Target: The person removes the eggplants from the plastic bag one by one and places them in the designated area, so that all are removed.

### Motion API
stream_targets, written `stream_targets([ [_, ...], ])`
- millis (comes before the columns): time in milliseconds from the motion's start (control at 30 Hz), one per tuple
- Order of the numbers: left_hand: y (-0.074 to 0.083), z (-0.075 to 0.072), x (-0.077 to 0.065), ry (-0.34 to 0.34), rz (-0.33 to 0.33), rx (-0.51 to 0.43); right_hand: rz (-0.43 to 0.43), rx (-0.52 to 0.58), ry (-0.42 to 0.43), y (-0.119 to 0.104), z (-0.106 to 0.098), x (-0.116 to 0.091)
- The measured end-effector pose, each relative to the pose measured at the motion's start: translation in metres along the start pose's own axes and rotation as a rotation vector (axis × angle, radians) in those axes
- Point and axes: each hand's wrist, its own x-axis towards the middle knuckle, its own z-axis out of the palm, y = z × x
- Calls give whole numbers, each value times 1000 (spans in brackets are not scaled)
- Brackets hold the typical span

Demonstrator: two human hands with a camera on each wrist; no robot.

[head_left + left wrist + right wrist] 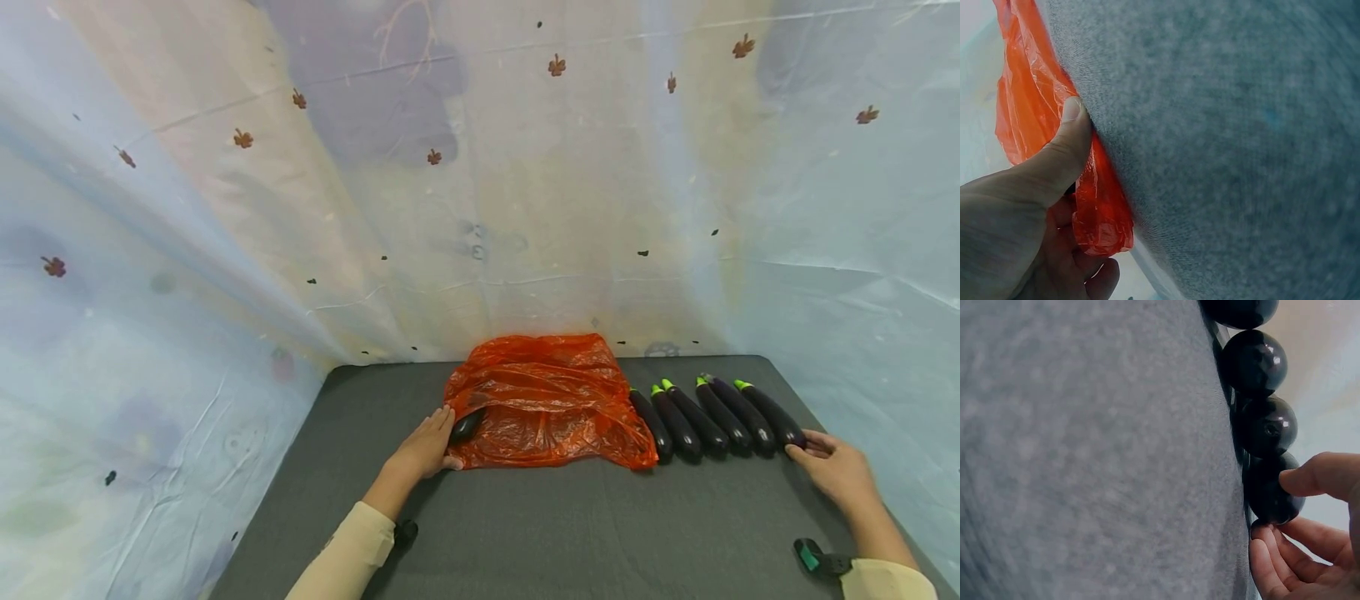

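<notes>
An orange-red plastic bag (pixel 543 375) lies flat on the table, with the dark end of an eggplant (pixel 467 427) showing at its left opening. My left hand (pixel 424 446) grips the bag's left edge; in the left wrist view its thumb (pixel 1072 128) presses the plastic from one side and the fingers curl on the other. Right of the bag, several dark eggplants (pixel 715 414) with green stem ends lie side by side. At the end of that row, my right hand (pixel 840 468) pinches the blunt end of the rightmost eggplant (pixel 1266 494) between thumb and fingers.
A dark grey cloth-covered table (pixel 525 533) spans the work area. Translucent patterned sheeting (pixel 480 208) hangs behind it and along both sides. The leftmost eggplant (pixel 651 425) of the row is right beside the bag's right edge.
</notes>
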Motion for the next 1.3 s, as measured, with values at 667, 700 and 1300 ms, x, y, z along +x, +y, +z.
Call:
stream_targets([
  [667, 0, -1, -1, 1, 10, -6, 27, 14, 15, -1, 0, -3],
  [700, 0, -2, -1, 1, 11, -7, 26, 16, 20, -1, -1, -4],
  [1300, -2, -1, -1, -12, 7, -29, -220, 21, 164, -48, 0, -27],
])
